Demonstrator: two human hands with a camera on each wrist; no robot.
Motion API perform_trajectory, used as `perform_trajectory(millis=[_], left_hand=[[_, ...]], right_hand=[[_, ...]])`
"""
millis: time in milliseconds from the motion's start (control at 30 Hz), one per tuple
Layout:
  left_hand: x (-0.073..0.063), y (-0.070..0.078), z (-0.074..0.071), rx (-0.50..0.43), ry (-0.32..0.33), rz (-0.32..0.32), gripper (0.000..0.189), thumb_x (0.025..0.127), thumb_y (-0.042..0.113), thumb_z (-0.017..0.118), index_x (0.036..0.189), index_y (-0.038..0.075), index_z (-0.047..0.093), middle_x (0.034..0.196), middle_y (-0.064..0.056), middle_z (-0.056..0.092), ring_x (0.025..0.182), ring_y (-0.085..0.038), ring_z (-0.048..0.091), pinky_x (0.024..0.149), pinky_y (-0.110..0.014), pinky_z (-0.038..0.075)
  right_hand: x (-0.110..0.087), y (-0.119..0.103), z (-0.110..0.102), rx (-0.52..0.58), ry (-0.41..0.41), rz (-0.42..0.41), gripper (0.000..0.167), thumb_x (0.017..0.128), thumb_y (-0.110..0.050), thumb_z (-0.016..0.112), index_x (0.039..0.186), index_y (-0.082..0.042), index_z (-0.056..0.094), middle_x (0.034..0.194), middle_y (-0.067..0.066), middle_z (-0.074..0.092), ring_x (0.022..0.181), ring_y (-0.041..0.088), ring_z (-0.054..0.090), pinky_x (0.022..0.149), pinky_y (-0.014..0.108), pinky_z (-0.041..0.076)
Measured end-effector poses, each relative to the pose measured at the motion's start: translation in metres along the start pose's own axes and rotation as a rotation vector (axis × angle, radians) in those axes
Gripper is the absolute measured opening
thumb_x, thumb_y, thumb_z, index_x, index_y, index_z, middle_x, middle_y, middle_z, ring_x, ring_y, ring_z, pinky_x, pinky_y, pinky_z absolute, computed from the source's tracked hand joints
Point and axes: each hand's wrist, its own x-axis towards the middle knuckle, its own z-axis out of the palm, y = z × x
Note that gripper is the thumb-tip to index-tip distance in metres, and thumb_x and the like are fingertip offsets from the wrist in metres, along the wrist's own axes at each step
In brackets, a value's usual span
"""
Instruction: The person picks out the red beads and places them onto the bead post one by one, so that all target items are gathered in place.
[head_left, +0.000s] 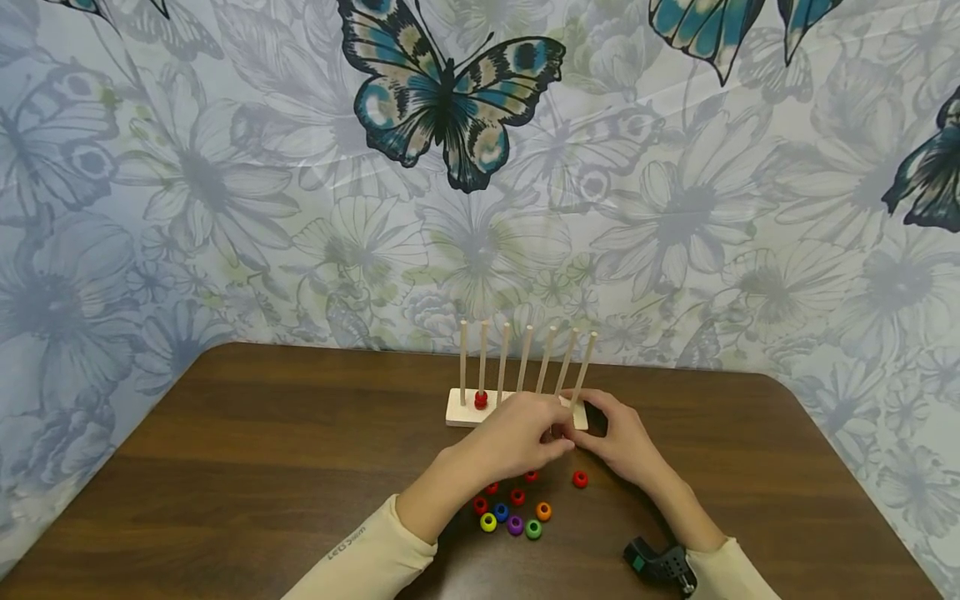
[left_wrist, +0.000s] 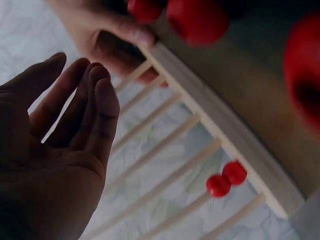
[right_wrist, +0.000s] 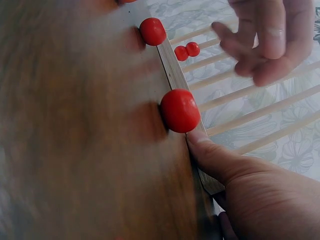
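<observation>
A pale wooden peg rack (head_left: 459, 410) stands on the table with a row of several upright pegs. Two red beads (head_left: 481, 400) are stacked on its second peg from the left. My right hand (head_left: 626, 442) grips the right end of the base, thumb (right_wrist: 215, 157) on the front edge and fingers behind. The left hand (head_left: 521, 429) hovers over the base's right half; in the left wrist view its fingers (left_wrist: 102, 107) are loosely bent with nothing between them. A loose red bead (right_wrist: 180, 111) lies in front of the rack, close to my right thumb.
Loose beads lie before the rack: several red (head_left: 517, 497), one orange (head_left: 544, 512), green (head_left: 533, 530), purple (head_left: 515, 525), blue (head_left: 501, 512) and yellow (head_left: 488, 522). A black wrist mount (head_left: 660, 562) is on my right forearm. Behind the brown table (head_left: 262, 450) hangs a butterfly-patterned cloth (head_left: 300, 250).
</observation>
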Motion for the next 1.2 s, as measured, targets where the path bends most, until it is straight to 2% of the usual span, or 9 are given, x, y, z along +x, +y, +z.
perform_trajectory(millis=[100, 200, 400, 467, 567, 833, 1033, 1200], left_hand=[[0.001, 0.003, 0.009, 0.042, -0.071, 0.014, 0.005, 0.095, 0.02, 0.081, 0.096, 0.016, 0.078, 0.091, 0.006, 0.07, 0.078, -0.008, 0.065, 0.068, -0.01, 0.043], [0.001, 0.006, 0.015, 0.082, -0.131, 0.026, 0.014, 0.095, 0.025, 0.081, 0.105, 0.017, 0.079, 0.101, 0.006, 0.07, 0.082, -0.004, 0.061, 0.072, -0.011, 0.044], [-0.001, 0.009, 0.025, 0.105, -0.228, 0.069, 0.024, 0.096, 0.027, 0.08, 0.119, 0.019, 0.076, 0.122, 0.009, 0.07, 0.104, -0.001, 0.063, 0.091, -0.015, 0.05], [-0.002, 0.011, 0.027, 0.102, -0.258, 0.085, 0.023, 0.096, 0.026, 0.08, 0.118, 0.02, 0.076, 0.125, 0.009, 0.069, 0.11, -0.001, 0.063, 0.094, -0.014, 0.05], [-0.003, 0.012, 0.029, 0.103, -0.291, 0.1, 0.022, 0.095, 0.025, 0.081, 0.117, 0.02, 0.076, 0.122, 0.009, 0.068, 0.109, 0.0, 0.062, 0.093, -0.013, 0.049], [-0.004, 0.014, 0.029, 0.077, -0.326, 0.076, 0.014, 0.094, 0.019, 0.082, 0.107, 0.019, 0.078, 0.107, 0.01, 0.067, 0.097, 0.001, 0.06, 0.084, -0.011, 0.047], [-0.004, 0.013, 0.032, 0.073, -0.326, 0.063, 0.017, 0.091, 0.014, 0.084, 0.106, 0.018, 0.078, 0.107, 0.009, 0.067, 0.098, 0.001, 0.06, 0.086, -0.011, 0.049], [-0.005, 0.013, 0.033, 0.067, -0.313, 0.052, 0.017, 0.09, 0.009, 0.084, 0.103, 0.018, 0.077, 0.101, 0.01, 0.067, 0.092, 0.002, 0.057, 0.082, -0.01, 0.048]], right_hand=[[0.0, -0.001, -0.001, 0.001, 0.001, -0.005, 0.055, 0.09, -0.017, 0.085, 0.141, -0.013, 0.065, 0.146, 0.013, 0.063, 0.141, 0.041, 0.054, 0.112, 0.068, 0.041], [0.0, -0.002, -0.002, 0.003, 0.003, 0.001, 0.055, 0.089, -0.014, 0.085, 0.141, -0.014, 0.066, 0.147, 0.015, 0.062, 0.142, 0.044, 0.052, 0.112, 0.07, 0.039], [-0.001, -0.002, -0.001, 0.013, 0.002, 0.013, 0.055, 0.09, -0.011, 0.083, 0.142, -0.015, 0.065, 0.149, 0.015, 0.061, 0.143, 0.044, 0.051, 0.113, 0.07, 0.039], [-0.001, -0.003, -0.001, 0.019, -0.007, 0.015, 0.055, 0.091, -0.012, 0.083, 0.142, -0.017, 0.065, 0.15, 0.014, 0.06, 0.143, 0.043, 0.05, 0.114, 0.069, 0.039], [-0.001, -0.003, -0.001, 0.029, -0.012, 0.021, 0.056, 0.091, -0.014, 0.084, 0.143, -0.018, 0.065, 0.15, 0.012, 0.059, 0.144, 0.041, 0.05, 0.115, 0.068, 0.039], [-0.001, -0.004, -0.003, 0.031, -0.012, 0.02, 0.055, 0.091, -0.017, 0.085, 0.142, -0.02, 0.065, 0.148, 0.008, 0.061, 0.143, 0.038, 0.051, 0.116, 0.066, 0.038], [-0.001, -0.003, -0.002, 0.028, -0.009, 0.023, 0.055, 0.091, -0.017, 0.085, 0.142, -0.019, 0.065, 0.148, 0.009, 0.061, 0.143, 0.038, 0.052, 0.116, 0.065, 0.039], [-0.001, -0.004, -0.001, 0.024, -0.003, 0.013, 0.055, 0.09, -0.017, 0.085, 0.142, -0.018, 0.066, 0.146, 0.007, 0.064, 0.141, 0.036, 0.054, 0.114, 0.064, 0.041]])
